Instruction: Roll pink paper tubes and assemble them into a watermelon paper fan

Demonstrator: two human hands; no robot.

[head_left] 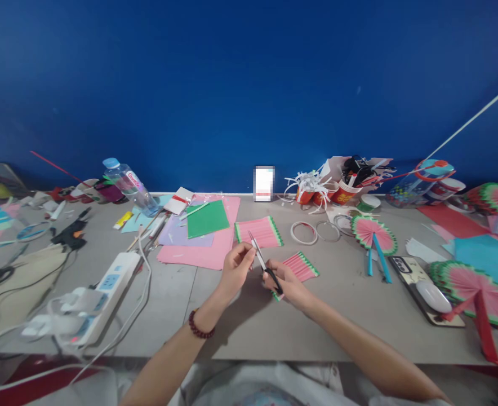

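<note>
My right hand point(290, 286) grips a pair of scissors point(258, 254) by the black handles, the blades pointing up and away from me. My left hand point(238, 265) is closed in a pinch beside the blades; what its fingertips hold, if anything, is too small to make out. Just beyond the hands lies a pleated pink paper point(257, 232) with a green zigzag edge. A second pleated pink-and-green piece point(303, 267) lies beside my right hand, partly covered by it. A bit of green edge also shows under that hand.
At left are a white power strip point(120, 270) with cables, a glue gun point(74, 231) and a leaning bottle point(133, 186). Green paper point(209, 219) tops pink sheets. Tape rings point(303, 241), a paper fan point(371, 231), and a phone under a mouse point(434, 296) lie right.
</note>
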